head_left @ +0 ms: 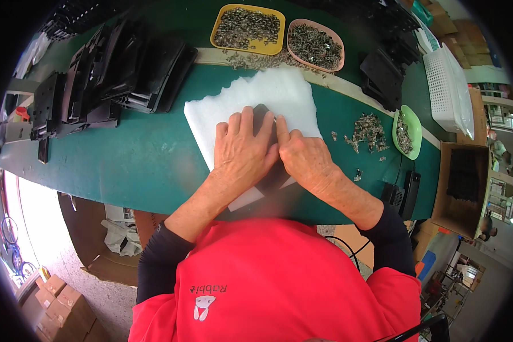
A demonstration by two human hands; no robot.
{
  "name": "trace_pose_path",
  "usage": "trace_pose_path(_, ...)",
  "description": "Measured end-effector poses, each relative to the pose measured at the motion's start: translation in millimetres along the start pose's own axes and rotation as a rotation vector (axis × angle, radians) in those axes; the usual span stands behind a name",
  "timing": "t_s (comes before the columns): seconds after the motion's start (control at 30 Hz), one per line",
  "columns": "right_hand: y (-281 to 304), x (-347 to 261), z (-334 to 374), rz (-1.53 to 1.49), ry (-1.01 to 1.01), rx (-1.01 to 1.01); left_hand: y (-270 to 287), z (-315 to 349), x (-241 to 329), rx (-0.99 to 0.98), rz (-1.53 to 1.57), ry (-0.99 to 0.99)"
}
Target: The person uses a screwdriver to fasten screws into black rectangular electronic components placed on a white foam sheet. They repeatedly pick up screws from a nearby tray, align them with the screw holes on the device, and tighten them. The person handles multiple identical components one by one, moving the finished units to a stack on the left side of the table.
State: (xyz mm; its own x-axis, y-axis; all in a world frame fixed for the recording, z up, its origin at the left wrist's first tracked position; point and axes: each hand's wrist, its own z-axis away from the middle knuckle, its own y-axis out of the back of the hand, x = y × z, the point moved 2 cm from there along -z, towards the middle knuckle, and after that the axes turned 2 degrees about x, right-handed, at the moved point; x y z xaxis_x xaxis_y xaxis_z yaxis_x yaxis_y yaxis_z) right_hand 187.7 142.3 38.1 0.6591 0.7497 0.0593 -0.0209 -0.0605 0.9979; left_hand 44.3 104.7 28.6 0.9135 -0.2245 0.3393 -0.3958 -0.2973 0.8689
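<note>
A dark flat panel [275, 178] lies on a white foam sheet [290, 88] in front of me. My left hand [239, 142] rests on the panel's left side and the foam, fingers stretched out and apart. From the right comes my right hand [306, 157], its index finger extended to the panel near my left fingertips, the other fingers curled under. Something small and light-coloured shows at that fingertip, too small to name. Much of the panel is hidden beneath both hands.
Small metal parts fill a yellow tray [216, 35], a pink tray [341, 57] and a green bowl [414, 149]; a loose pile [369, 130] lies nearby. Black panels [137, 74] are stacked at left. A white basket [439, 85] and a cardboard box [443, 196] stand at right.
</note>
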Motion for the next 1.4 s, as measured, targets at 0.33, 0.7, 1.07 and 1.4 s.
trace_pose_path(0.33,31.8,13.3,-17.9,-0.156,0.006,-0.050,7.7,-3.1,1.9,0.071,0.047,0.008)
trace_pose_path(0.7,23.4,13.1,-3.0,-0.455,-0.143,-0.026,13.4,-7.9,-18.2,-0.125,0.298,0.342)
trace_pose_path(1.07,16.8,-29.9,14.1,-0.461,-0.180,0.049,3.3,23.9,-14.6,0.083,0.375,0.441)
trace_pose_path(1.4,24.0,-46.9,7.5,-0.308,-0.225,-0.064,-2.3,27.7,-9.6,0.136,0.321,0.420)
